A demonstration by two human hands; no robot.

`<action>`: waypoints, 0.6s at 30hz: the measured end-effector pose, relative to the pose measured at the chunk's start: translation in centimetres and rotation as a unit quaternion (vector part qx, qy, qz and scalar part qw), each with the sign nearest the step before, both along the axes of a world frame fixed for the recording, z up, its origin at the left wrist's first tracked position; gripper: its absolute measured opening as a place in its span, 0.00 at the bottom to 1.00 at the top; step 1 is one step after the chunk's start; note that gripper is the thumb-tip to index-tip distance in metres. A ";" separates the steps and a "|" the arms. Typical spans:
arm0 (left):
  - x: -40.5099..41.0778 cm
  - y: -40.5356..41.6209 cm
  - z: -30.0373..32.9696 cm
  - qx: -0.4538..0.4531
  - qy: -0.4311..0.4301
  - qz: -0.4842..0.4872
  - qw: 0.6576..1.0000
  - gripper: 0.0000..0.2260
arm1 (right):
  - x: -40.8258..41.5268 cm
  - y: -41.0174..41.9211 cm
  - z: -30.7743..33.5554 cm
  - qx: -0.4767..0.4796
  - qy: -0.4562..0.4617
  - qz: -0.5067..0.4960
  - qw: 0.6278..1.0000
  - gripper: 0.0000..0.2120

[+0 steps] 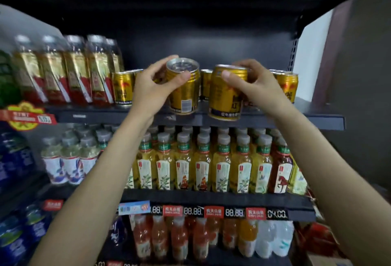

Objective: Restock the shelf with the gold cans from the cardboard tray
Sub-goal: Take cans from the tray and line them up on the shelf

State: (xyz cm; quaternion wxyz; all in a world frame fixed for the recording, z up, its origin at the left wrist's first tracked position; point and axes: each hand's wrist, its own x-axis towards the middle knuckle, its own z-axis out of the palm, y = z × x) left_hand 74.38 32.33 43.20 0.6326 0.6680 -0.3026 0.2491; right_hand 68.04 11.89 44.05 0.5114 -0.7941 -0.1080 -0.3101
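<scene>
My left hand (154, 83) grips a gold can (185, 94) near its top, thumb across the rim, holding it just above the front of the dark upper shelf (296, 119). A second gold can (227, 96) is gripped by my right hand (251, 84) and tilts slightly over the shelf's front edge. More gold cans stand on the shelf: one at the left (122, 87), some behind my hands (205, 83), and others at the right (287, 84). The cardboard tray is out of view.
Bottles with gold and red labels (63, 71) fill the left of the upper shelf. The shelf below carries rows of yellow tea bottles (203, 159) and clear bottles (69, 159). Price tags (213, 211) line its edge. Orange drink bottles (177, 240) stand lower down.
</scene>
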 end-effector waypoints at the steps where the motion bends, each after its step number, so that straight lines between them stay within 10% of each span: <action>1: 0.9 -0.3 0.5 -0.001 -0.002 0.013 1.000 0.21 | 1.1 0.1 0.7 -0.004 -0.012 -0.025 1.000 0.31; 18: 9.3 -5.6 -0.7 0.104 0.103 0.007 0.989 0.25 | 9.3 -2.1 -0.3 -0.332 -0.018 -0.356 0.873 0.40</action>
